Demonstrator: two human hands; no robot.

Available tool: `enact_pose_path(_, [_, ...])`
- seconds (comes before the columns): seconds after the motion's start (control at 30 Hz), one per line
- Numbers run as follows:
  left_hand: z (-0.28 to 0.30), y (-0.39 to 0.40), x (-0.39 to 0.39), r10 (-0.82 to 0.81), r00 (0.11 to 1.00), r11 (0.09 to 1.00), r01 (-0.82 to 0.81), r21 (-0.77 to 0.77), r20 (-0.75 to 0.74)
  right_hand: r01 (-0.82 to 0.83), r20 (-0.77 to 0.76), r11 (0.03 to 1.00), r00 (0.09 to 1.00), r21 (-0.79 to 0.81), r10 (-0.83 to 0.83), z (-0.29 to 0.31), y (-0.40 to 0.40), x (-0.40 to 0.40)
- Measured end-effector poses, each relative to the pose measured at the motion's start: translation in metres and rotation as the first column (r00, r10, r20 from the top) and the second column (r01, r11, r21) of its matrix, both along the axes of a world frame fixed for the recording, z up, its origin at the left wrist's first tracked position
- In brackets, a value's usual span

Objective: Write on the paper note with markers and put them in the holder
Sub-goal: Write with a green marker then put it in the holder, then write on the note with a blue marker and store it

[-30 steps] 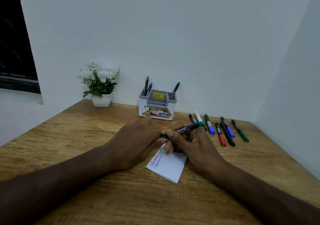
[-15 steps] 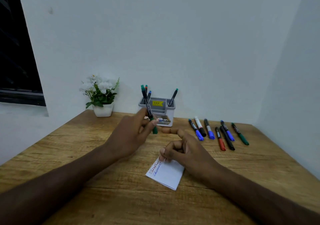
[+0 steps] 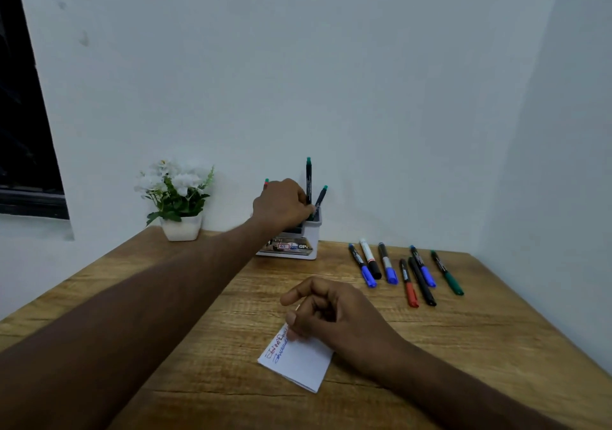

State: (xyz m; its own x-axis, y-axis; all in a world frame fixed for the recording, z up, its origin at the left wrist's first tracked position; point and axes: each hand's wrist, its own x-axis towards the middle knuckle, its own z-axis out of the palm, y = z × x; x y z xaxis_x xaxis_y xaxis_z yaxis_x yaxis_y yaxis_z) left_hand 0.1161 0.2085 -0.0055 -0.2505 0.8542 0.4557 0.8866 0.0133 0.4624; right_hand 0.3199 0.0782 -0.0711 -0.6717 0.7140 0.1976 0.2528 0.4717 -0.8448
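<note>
While the left hand reaches to the holder at the back of the tabletop, its grip pinches a green-capped marker upright, long axis near vertical, lower end at the holder's right compartment. The right hand, loosely curled and holding nothing, rests on the paper note. 7 loose markers lie nearer the right hand.

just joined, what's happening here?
A person is putting markers away after writing. The left hand holds a green-capped marker upright over the holder, lowering it in beside another green-capped one. The right hand rests on the note, which carries red and blue writing. Seven more markers lie on the table, right of the holder.
</note>
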Motion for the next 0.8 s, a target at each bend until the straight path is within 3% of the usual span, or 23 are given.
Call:
enact_pose_path(0.3, [0.001,-0.027,-0.006,-0.059,0.998,0.996,0.059,0.061,-0.011,-0.013,-0.013,1.0,1.0,0.001,0.013,-0.004,0.002,0.0])
enact_pose_path(0.4, [-0.014,-0.075,-0.007,-0.17,0.977,0.965,0.192,0.18,-0.132,-0.019,-0.025,1.0,1.0,-0.003,0.019,-0.005,0.003,0.0])
enact_pose_path(0.47, [-0.032,-0.109,-0.007,-0.285,0.944,0.934,0.313,0.173,-0.169,-0.016,-0.045,1.0,0.999,-0.019,0.015,-0.006,0.004,0.0])
enact_pose_path(0.57, [-0.059,-0.15,-0.014,-0.398,0.905,0.906,0.413,0.088,-0.146,-0.009,-0.081,0.997,0.997,-0.076,0.003,-0.007,0.005,-0.002])
enact_pose_path(0.63, [-0.069,-0.168,-0.025,-0.511,0.849,0.859,0.509,-0.051,-0.136,-0.026,-0.108,0.993,0.994,-0.112,0.014,-0.007,0.006,-0.002])
enact_pose_path(0.73, [-0.075,-0.178,-0.04,-0.636,0.731,0.765,0.558,-0.322,-0.246,-0.076,-0.181,0.978,0.983,-0.192,0.041,-0.002,0.002,0.0])
enact_pose_path(0.8, [-0.075,-0.176,-0.043,-0.643,0.697,0.759,0.528,-0.38,-0.316,-0.053,-0.236,0.973,0.972,-0.224,-0.001,0.0,0.002,0.0])
